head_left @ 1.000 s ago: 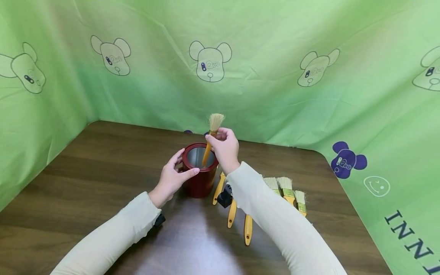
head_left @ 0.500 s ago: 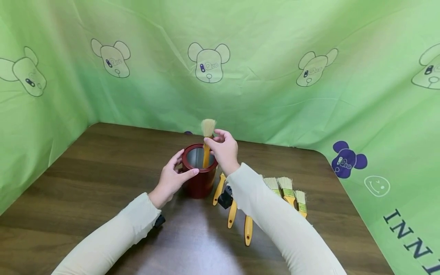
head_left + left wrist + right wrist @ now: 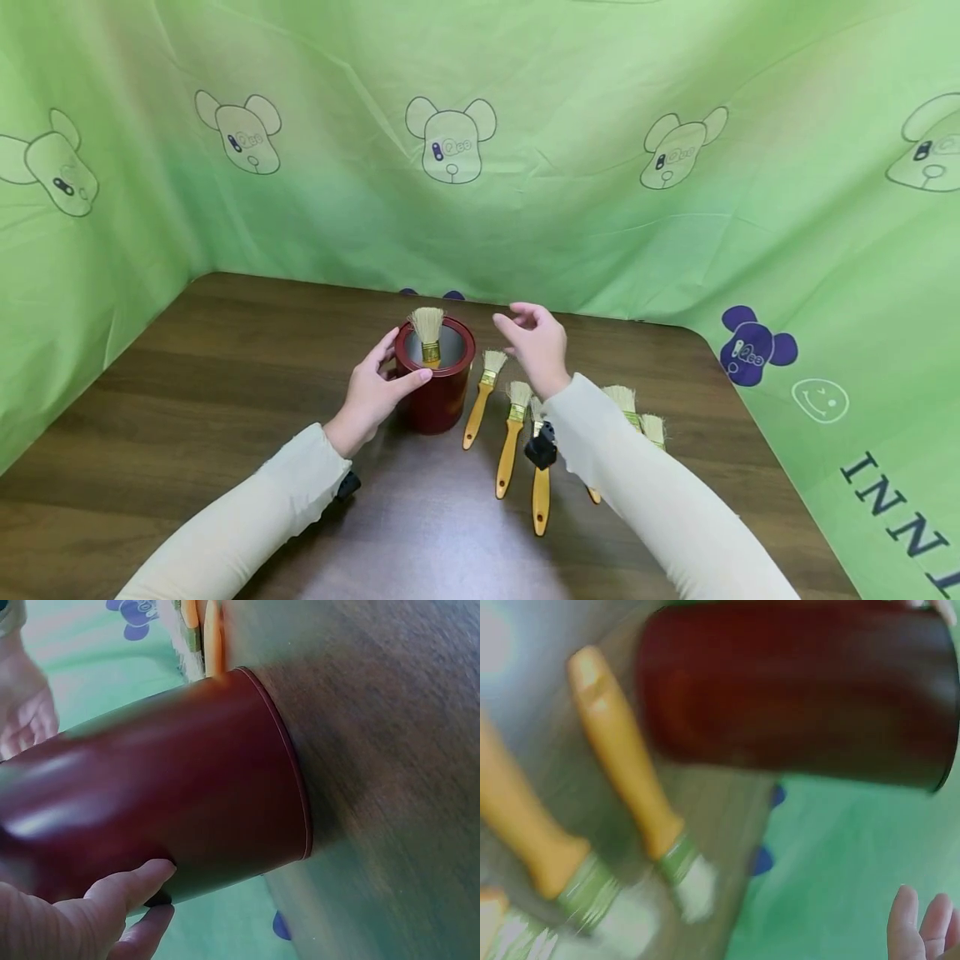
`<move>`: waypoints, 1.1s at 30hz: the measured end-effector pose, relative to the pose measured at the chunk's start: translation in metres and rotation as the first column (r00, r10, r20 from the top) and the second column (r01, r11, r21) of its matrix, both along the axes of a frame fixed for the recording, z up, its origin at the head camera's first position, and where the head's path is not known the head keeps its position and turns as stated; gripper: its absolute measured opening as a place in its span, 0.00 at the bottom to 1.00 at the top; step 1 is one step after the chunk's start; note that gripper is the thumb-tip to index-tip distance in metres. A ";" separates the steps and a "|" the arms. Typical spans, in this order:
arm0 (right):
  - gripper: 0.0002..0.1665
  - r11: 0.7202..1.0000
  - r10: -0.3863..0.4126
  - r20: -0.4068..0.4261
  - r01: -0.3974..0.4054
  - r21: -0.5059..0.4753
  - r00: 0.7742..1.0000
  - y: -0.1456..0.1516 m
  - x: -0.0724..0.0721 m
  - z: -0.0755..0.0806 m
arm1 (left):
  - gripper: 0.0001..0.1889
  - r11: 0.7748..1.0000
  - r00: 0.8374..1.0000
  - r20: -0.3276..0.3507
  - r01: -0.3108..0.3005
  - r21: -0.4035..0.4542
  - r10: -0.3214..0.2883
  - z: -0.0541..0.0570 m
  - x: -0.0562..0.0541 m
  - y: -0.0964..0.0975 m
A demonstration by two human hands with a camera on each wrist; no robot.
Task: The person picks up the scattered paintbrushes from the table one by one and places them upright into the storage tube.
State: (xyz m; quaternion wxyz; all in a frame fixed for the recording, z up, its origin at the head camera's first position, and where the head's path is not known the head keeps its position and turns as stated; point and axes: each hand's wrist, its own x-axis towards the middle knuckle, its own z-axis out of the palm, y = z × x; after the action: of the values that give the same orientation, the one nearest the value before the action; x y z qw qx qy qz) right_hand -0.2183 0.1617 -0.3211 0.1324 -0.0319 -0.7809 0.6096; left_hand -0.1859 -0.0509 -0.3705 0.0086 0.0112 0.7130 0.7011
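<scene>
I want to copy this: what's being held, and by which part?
The left grip holds the red can near its rim; the right grip holds nothing.

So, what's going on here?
A person is handling paintbrushes at a wood-grain table. Their left hand holds a dark red canister near its rim, and one paintbrush sits inside it, bristles up. Their right hand is empty, raised to the right of the canister. More yellow-handled paintbrushes lie on the table to the canister's right, some partly hidden by the right sleeve.
</scene>
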 end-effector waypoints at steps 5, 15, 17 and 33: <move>0.23 0.995 -0.010 0.073 0.003 0.103 0.997 0.038 0.009 -0.013 | 0.41 1.000 1.000 0.004 -0.002 0.001 0.002 -0.001 0.001 0.000; 0.29 0.901 0.089 0.280 -0.197 0.387 0.956 0.133 0.036 -0.037 | 0.41 1.000 1.000 -0.001 -0.002 0.009 0.002 -0.002 -0.001 -0.001; 0.29 0.906 0.056 0.297 -0.174 0.386 0.953 0.147 0.041 -0.043 | 0.42 1.000 1.000 -0.004 -0.002 0.009 0.002 -0.002 -0.002 -0.001; 0.29 0.942 -0.086 0.361 -0.042 0.334 0.929 0.190 0.070 -0.072 | 0.42 1.000 1.000 -0.021 0.006 0.026 -0.005 -0.001 0.001 0.000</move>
State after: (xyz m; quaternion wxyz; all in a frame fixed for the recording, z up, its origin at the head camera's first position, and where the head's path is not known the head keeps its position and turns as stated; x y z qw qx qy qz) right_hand -0.1487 0.3520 -0.3931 -0.0069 -0.1320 -0.8838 0.4488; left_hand -0.1851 -0.0514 -0.3714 0.0029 0.0205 0.7039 0.7100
